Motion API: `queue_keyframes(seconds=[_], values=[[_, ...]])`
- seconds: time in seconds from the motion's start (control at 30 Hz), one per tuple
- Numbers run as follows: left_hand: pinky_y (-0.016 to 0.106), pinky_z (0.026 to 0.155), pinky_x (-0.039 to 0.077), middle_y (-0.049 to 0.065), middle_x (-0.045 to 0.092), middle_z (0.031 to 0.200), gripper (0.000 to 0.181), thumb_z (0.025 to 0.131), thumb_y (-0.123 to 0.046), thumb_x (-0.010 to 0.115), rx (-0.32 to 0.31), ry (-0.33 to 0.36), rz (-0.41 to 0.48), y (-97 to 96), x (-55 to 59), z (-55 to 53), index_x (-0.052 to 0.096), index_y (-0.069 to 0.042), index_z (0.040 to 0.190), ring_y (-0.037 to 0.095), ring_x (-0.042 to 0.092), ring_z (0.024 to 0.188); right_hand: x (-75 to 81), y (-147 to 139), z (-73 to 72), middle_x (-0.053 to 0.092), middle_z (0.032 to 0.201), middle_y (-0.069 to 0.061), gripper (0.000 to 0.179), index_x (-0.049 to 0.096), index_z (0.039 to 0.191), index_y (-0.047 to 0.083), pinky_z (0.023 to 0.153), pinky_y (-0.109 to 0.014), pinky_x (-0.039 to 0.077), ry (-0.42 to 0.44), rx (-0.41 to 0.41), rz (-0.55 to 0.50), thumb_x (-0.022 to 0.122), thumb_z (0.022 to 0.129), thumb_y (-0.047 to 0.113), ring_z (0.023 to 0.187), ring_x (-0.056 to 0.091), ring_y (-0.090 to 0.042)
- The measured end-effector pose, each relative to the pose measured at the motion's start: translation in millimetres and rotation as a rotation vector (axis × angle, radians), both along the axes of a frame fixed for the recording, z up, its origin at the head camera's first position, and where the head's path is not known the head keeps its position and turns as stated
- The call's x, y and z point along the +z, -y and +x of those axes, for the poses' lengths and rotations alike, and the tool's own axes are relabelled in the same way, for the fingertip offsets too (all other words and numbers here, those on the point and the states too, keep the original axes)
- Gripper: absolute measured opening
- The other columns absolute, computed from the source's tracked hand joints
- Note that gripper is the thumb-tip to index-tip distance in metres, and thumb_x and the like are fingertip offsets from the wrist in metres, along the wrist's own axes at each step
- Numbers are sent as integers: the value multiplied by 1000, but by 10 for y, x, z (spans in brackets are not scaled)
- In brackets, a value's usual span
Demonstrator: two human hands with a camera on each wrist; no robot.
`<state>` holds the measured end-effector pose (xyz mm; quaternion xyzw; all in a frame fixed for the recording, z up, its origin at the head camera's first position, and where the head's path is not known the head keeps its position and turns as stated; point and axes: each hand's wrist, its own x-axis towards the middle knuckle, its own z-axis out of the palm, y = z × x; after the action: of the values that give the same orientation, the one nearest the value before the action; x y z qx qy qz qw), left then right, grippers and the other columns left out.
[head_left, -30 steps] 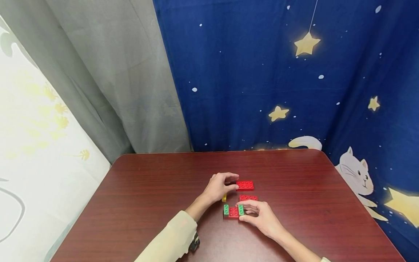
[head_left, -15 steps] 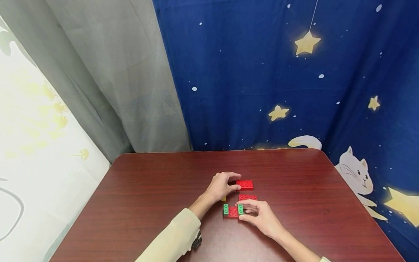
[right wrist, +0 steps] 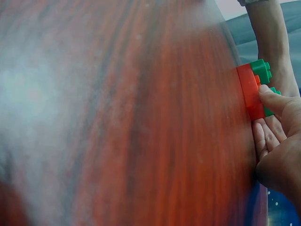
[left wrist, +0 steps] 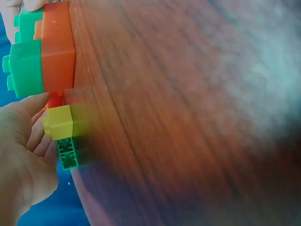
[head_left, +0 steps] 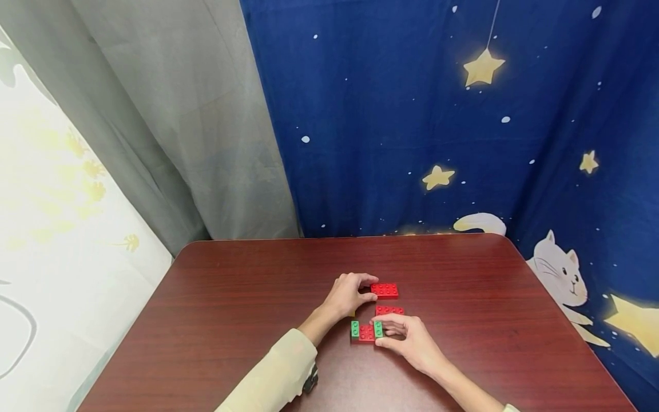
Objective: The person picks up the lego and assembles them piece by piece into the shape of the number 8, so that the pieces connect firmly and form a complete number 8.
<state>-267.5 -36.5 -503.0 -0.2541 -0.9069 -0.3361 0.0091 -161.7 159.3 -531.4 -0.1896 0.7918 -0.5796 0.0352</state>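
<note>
1. Fingers and thumb of the left hand (head_left: 346, 294) curve about the far red brick (head_left: 385, 291) at its left end, apparently pinching the narrow width for an easy hold.
2. Yellow brick (left wrist: 60, 122): near that hand, mostly hidden from above.
3. Left green brick (head_left: 355, 329) and right green brick (head_left: 378, 329) cap a red base brick (head_left: 366, 333), leaving its middle studs bare.
4. Middle red brick (head_left: 389, 311): studs up, just behind.
5. Right hand (head_left: 414, 344): thumb and fingers pinch the right green brick, presumably steadying the assembly on the table (head_left: 231, 297).
</note>
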Motion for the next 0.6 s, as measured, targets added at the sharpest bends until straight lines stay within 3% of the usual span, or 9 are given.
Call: queue_keyframes(seconds=[0.6], values=[[30,95,57,-3,80,115,35,92,-23,87,9,11,-12,-1,-3,5,79,-17,126,8,73,108,3,0,2,77,120,-14,38,75,126,2,92,-31,60,0,-6,1,86,90,12,104,74,-17]])
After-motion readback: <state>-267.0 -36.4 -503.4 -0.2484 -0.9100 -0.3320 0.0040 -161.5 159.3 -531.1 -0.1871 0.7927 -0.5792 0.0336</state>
